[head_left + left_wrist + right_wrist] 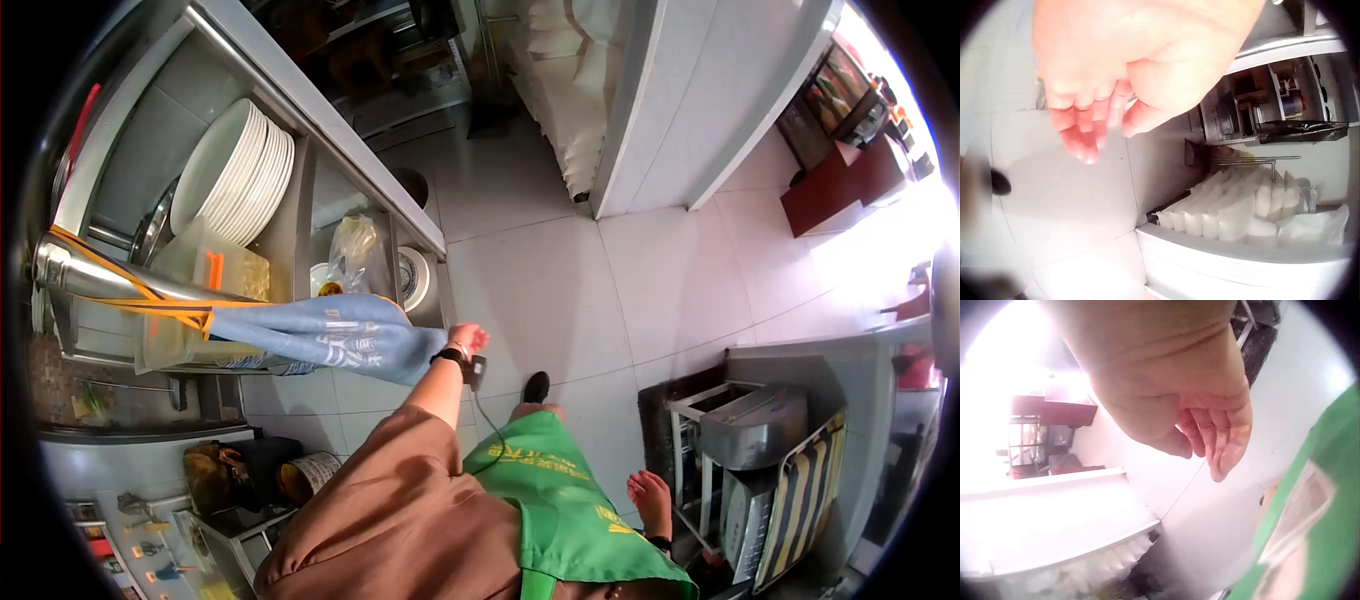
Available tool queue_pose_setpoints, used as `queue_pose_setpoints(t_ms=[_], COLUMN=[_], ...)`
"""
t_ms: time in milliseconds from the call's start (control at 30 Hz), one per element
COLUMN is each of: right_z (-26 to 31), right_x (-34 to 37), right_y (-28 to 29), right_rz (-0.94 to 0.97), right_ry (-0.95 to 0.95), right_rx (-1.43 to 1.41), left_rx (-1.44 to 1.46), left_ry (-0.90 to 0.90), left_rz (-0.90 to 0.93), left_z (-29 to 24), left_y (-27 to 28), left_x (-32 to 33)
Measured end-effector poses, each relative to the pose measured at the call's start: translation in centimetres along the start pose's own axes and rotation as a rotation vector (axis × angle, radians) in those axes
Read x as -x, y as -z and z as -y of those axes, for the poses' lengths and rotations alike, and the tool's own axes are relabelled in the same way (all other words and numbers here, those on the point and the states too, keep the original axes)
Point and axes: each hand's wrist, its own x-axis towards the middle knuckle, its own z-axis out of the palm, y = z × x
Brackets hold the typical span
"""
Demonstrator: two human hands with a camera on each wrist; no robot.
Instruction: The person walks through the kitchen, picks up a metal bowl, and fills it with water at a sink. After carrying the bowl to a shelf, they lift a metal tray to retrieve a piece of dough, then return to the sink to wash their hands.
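The left hand [468, 338] is beside the end of a blue apron [335, 333] that hangs over a metal bar at the left; its loosely bent fingers hold nothing. In the left wrist view the same hand [1129, 69] hangs above the tiled floor. The right hand [650, 492] is low at the body's right side, near a metal rack. Seen from the right wrist, this hand [1191, 406] has loosely curled fingers with nothing in them, close to the green apron [1310, 506].
A shelf at the left bears stacked white plates [240, 170] and a plastic container [200, 262]. White sacks [565, 95] stand by a wall panel [690, 90] ahead. At the right is a rack with a metal box [755, 425]. Grey floor tiles [540, 280] lie between.
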Motion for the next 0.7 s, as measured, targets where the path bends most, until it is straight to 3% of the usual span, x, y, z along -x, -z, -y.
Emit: queue_pose_setpoints(t_ms=[100, 233, 267, 300, 333, 400, 500, 567, 633, 667, 700], right_z=[-3.0, -3.4, -3.3, -3.0, -2.7, -3.0, -1.3, -0.2, 0.8, 1.2, 1.4], right_x=[0.2, -0.1, -0.7, -1.9, -2.7, -4.0, -6.9, -8.9, -10.0, -10.3, -10.6], right_y=[4.0, 4.0, 3.5, 2.3, 0.8, -2.3, -10.9, -16.5, -20.8, -22.4, -23.4], right_rz=[-0.014, -0.103, -0.153, -0.200, -0.253, -0.242, -0.185, -0.159, -0.166, -0.145, -0.123], right_ry=[-0.021, -0.146, -0.160, -0.173, -0.189, -0.181, -0.201, -0.245, -0.253, -0.242, -0.228], right_rx=[-0.017, -0.026, -0.040, -0.056, -0.071, -0.063, -0.019, 0.152, 0.162, 0.145, 0.130], left_rx=[-0.036, 0.036, 0.033, 0.028, 0.030, 0.181, 0.386, 0.410, 0.287, 0.320, 0.316], left_ry=[-0.066, -0.349, -0.446, -0.544, -0.534, -0.334, -0.264, -0.247, -0.403, -0.408, -0.398], left_rz=[-0.131, -0.351, -0.525, -0.700, -0.709, -0.762, -0.827, -0.845, -0.912, -0.804, -0.811], left_z=[-4.4, -11.1, -12.8, -14.7, -17.2, -21.4, -25.5, -27.0, -27.9, -28.6, -29.6], left_y=[4.6, 8.7, 9.0, 9.5, 9.5, 11.3, 13.4, 17.1, 18.3, 18.7, 18.1], left_x=[-2.0, -8.2, -10.0, -12.3, -13.1, -13.1, -15.4, -19.3, -21.0, -21.2, -21.2])
